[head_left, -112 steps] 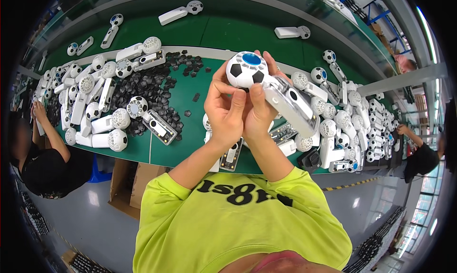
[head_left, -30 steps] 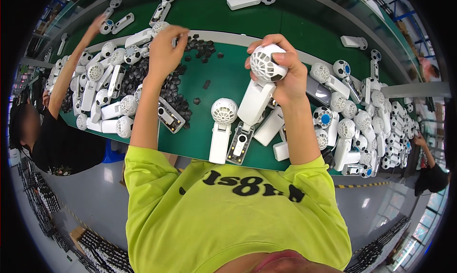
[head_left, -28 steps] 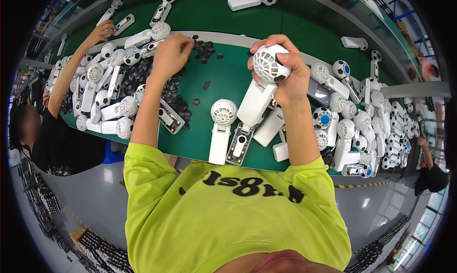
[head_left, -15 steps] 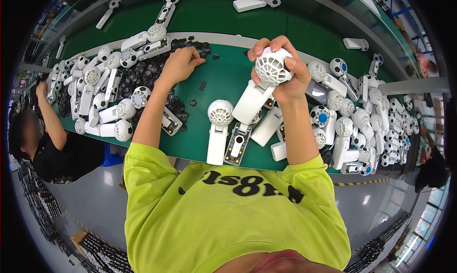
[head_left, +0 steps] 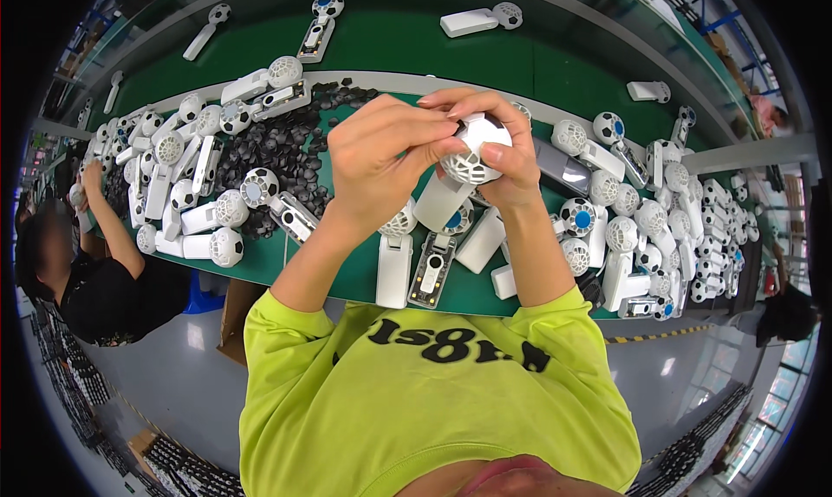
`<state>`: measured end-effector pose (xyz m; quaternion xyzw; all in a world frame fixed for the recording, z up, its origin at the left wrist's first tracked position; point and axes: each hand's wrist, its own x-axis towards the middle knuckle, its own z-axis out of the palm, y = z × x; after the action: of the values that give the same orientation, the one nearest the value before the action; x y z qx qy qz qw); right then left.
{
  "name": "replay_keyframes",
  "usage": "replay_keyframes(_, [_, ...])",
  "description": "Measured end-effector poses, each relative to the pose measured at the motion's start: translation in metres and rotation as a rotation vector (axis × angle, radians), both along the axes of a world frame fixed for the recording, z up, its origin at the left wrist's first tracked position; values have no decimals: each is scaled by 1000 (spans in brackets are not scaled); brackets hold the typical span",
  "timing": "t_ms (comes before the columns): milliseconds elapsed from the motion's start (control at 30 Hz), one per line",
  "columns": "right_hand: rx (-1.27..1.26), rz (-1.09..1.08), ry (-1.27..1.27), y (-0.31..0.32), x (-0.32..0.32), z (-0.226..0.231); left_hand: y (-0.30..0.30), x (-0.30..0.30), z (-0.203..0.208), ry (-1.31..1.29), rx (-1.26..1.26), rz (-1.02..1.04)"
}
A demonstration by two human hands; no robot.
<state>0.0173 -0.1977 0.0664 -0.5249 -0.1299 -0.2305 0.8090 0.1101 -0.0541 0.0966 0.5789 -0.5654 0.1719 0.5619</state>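
My right hand [head_left: 516,172] grips the ball-shaped head of a white handheld fan [head_left: 443,202], its handle hanging down toward me. The head has a lattice grille on the near side and smooth white panels on top. My left hand [head_left: 377,150] meets it from the left, thumb and fingers pinched on a small black pentagon piece [head_left: 458,127] at the ball's edge. Much of that piece is hidden by the fingers. Left of my left hand lies a heap of loose black pentagon pieces [head_left: 269,150] on the green table [head_left: 299,259].
Below my hands lie a white fan [head_left: 394,267] and one with its handle opened [head_left: 431,267]. Many more fans crowd the left [head_left: 159,189] and right [head_left: 622,237] sides. Beyond a pale rail runs a green conveyor belt [head_left: 407,46] carrying several fans. Another person [head_left: 104,280] works at the left.
My left hand has moved right from the black pieces to the fan head, bringing one piece. My right hand has lowered and turned the fan a little, so smooth panels now face up.
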Motion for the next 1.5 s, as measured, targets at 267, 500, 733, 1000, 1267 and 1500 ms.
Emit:
replay_keyframes(267, [-347,-347,-152,9,3,2,8,-18,10,-195,154,218])
replay_keyframes(500, [-285,-446,-143,-15,0,-10,16,52,-12,317,237,262])
replay_keyframes(733, [17,-371,-82,-27,-3,-6,6,130,-96,-52,711,418])
replay_keyframes(1000, [348,-121,-83,-34,-5,-16,-5,120,-113,18,979,437])
replay_keyframes(1267, [319,-85,-27,-30,-3,-13,-2,114,-118,186,922,390])
replay_keyframes(1500, [203,40,-142,-34,-8,-12,-3,110,-117,40,933,346])
